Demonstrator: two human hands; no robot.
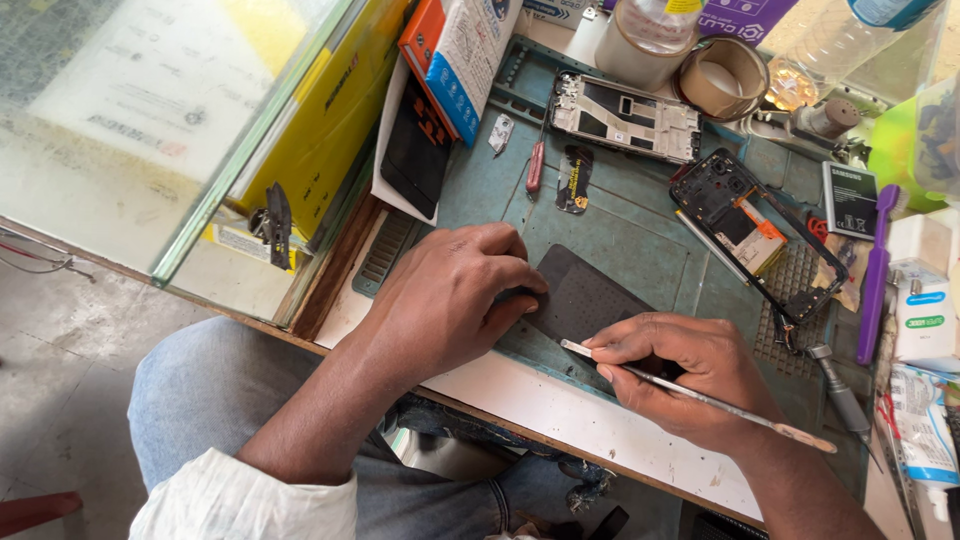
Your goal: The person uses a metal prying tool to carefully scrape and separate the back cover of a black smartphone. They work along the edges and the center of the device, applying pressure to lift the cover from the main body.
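Note:
A dark flat phone battery (585, 297) lies on the teal repair mat (630, 235). My left hand (455, 290) presses down on its left end, fingers curled over the edge. My right hand (690, 365) grips a thin metal pry tool (700, 397); its flat tip rests at the battery's near edge. An opened phone body (760, 232) with exposed boards lies to the upper right of the battery. A bare metal phone frame (625, 115) sits at the back of the mat.
A red-handled screwdriver (536, 165) and a small black part (574, 180) lie behind my left hand. A tape roll (722, 78), a jar (650, 40), a purple brush (878, 270), a grey screwdriver (840, 393) and boxes crowd the back and right. A glass counter (150, 120) stands left.

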